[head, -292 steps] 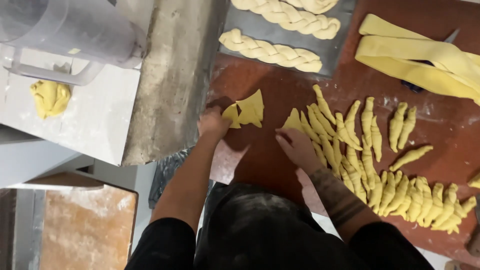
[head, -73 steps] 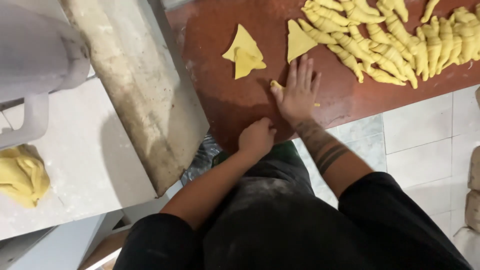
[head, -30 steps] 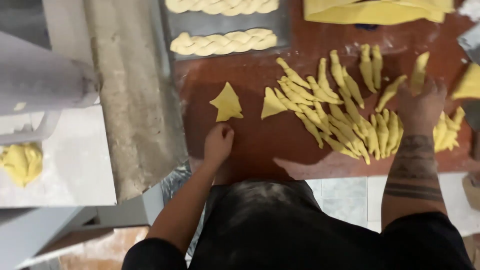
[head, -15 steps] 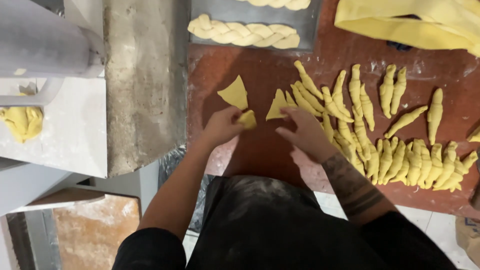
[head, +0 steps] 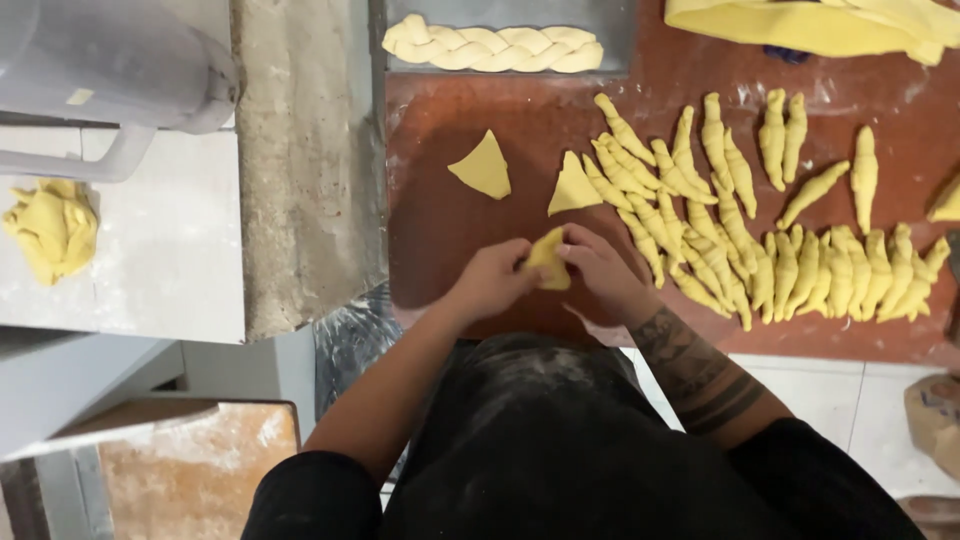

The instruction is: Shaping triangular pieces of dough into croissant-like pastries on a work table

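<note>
Both hands are pinching one yellow dough piece (head: 548, 270) over the near part of the reddish-brown board (head: 450, 225). The left hand (head: 492, 281) is gripping its left edge, the right hand (head: 600, 268) its right edge, fingers closed on it. The piece is looking soft, pale yellow and partly folded; its long axis cannot be told. Two flat dough triangles (head: 482, 167) are lying just beyond, tips pointing far. Rolled dough sticks (head: 760, 260) are crowding the right side, and a braided loaf (head: 492, 47) is lying crosswise on the far side.
</note>
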